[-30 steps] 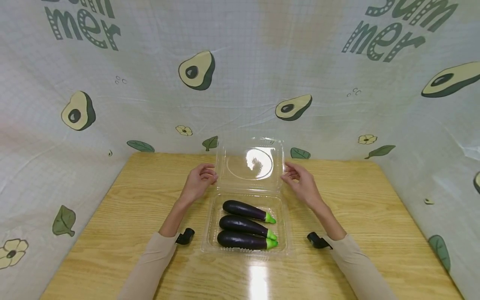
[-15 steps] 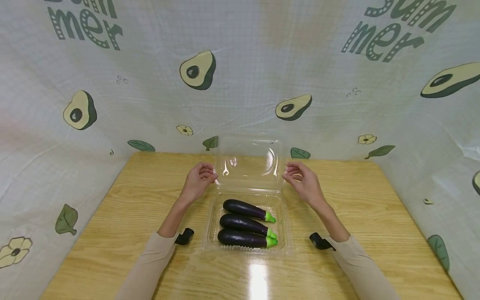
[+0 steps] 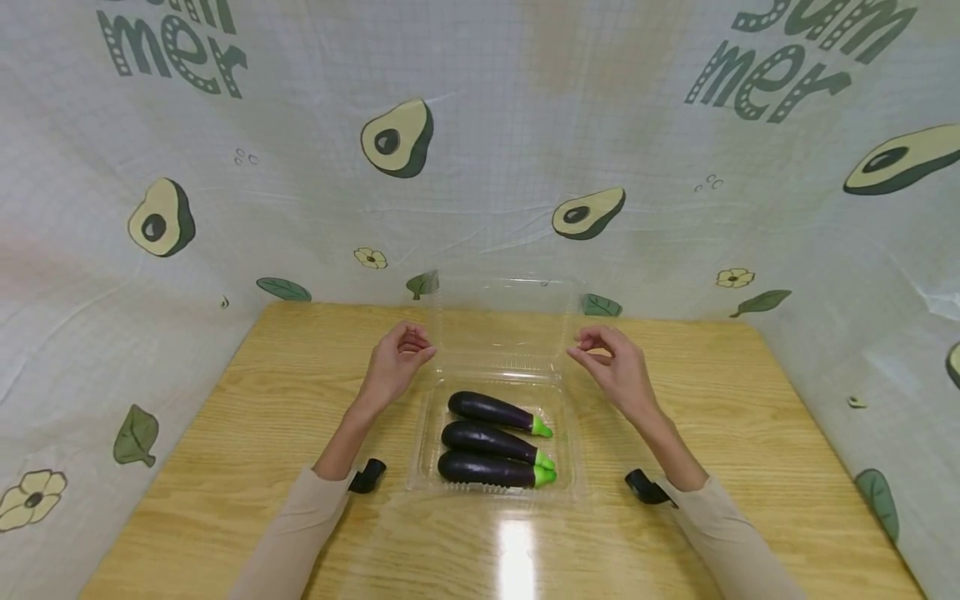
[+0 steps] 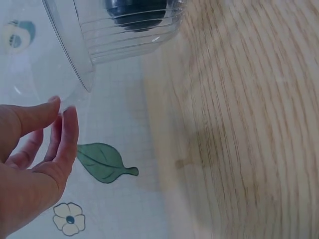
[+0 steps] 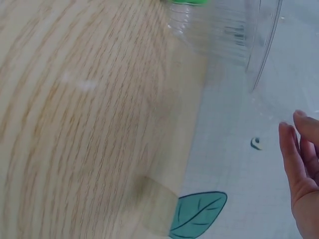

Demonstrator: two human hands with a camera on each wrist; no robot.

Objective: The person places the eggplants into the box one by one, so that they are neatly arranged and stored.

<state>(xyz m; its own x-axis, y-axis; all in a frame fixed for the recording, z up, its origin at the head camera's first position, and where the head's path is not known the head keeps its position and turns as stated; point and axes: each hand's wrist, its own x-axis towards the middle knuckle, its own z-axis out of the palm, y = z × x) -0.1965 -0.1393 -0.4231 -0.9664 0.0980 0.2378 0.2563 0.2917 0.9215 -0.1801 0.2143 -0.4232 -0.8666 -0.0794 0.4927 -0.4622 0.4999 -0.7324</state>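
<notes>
A clear plastic clamshell container (image 3: 574, 454) stands on the table with its lid (image 3: 502, 321) tilted up at the back. Three dark purple eggplants (image 3: 486, 442) with green stem ends lie side by side in its base. At the lid's left edge, my left hand (image 3: 396, 358) pinches the rim between thumb and fingers; the left wrist view shows this hand (image 4: 37, 154) at a lower corner of the lid (image 4: 67, 47). On the opposite edge, my right hand (image 3: 617, 367) pinches the rim too, its fingertips meeting at the lid (image 5: 266, 45) in the right wrist view.
The wooden table (image 3: 697, 400) ends at a pale curtain (image 3: 487, 150) printed with avocados and leaves, hanging close behind the lid. Black wrist cameras sit at the left wrist (image 3: 368, 476) and right wrist (image 3: 647, 487).
The lid has swung to a more upright tilt, and its bright reflection has faded. Both hands stay at its side edges, the right one slightly farther right. The eggplants have kept their places in the base.
</notes>
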